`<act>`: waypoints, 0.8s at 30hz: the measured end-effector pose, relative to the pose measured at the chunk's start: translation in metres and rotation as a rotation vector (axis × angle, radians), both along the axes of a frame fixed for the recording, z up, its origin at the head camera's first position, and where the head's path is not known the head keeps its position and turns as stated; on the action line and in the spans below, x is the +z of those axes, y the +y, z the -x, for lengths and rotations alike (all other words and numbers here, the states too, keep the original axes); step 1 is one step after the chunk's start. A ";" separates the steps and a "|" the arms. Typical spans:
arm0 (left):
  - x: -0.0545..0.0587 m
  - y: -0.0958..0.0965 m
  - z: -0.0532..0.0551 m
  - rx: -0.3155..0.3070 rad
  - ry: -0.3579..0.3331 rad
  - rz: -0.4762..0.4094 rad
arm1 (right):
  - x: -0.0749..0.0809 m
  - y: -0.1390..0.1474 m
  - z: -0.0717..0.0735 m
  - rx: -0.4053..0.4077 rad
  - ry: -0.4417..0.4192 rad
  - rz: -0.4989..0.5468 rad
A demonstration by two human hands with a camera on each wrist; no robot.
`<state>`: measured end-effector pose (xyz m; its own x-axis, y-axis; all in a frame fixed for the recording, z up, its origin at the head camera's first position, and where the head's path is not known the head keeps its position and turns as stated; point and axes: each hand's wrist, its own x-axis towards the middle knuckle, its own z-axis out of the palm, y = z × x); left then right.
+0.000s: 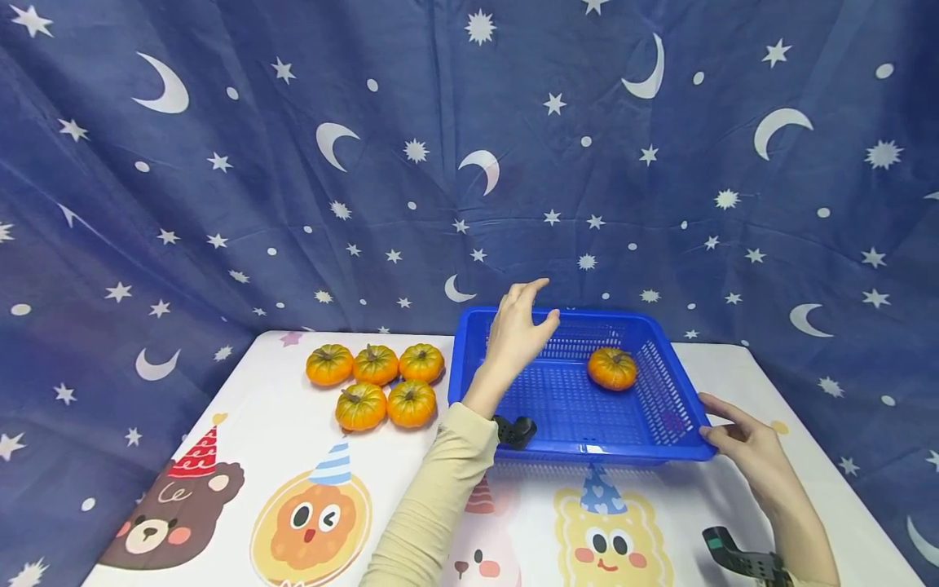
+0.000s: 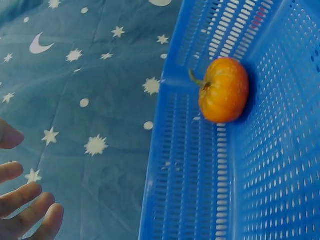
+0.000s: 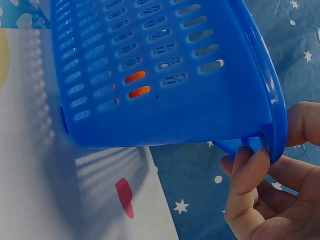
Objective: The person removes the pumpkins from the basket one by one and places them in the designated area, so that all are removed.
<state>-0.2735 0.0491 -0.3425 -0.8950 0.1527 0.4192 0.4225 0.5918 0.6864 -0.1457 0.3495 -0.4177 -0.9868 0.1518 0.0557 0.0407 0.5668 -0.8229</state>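
Observation:
A blue plastic basket [image 1: 565, 408] with slotted walls stands on the table, and one small orange pumpkin [image 1: 612, 369] sits inside it toward the right. My left hand [image 1: 513, 334] is raised over the basket's left part, fingers spread and slightly bent, with nothing in them. In the left wrist view the pumpkin [image 2: 224, 90] lies well away from these fingers [image 2: 30, 215]. At the basket's right side, my right hand [image 1: 756, 452] grips the rim. The right wrist view has its fingers [image 3: 247, 175] curled around the rim's edge.
Several more small pumpkins [image 1: 376, 364] stand in two rows on the table left of the basket. A white cloth [image 1: 242, 391] with cartoon prints covers the table. Behind it hangs a dark blue curtain [image 1: 411, 106] with moons and stars.

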 end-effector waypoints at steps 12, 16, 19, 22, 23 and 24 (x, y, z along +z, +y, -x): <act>-0.008 0.042 0.015 -0.078 -0.022 0.116 | -0.002 0.001 -0.001 -0.002 0.022 0.014; -0.013 0.054 0.019 -0.099 -0.050 0.142 | -0.001 0.001 -0.001 0.003 0.029 0.020; -0.019 0.060 0.024 -0.106 -0.060 0.154 | 0.000 0.000 -0.001 0.003 0.022 0.018; -0.025 0.065 0.029 -0.109 -0.072 0.175 | 0.000 0.000 -0.001 0.004 0.011 0.019; -0.027 0.067 0.031 -0.109 -0.075 0.180 | 0.000 0.000 -0.002 0.004 0.009 0.018; -0.029 0.069 0.032 -0.109 -0.078 0.188 | 0.000 0.000 -0.002 0.003 0.008 0.016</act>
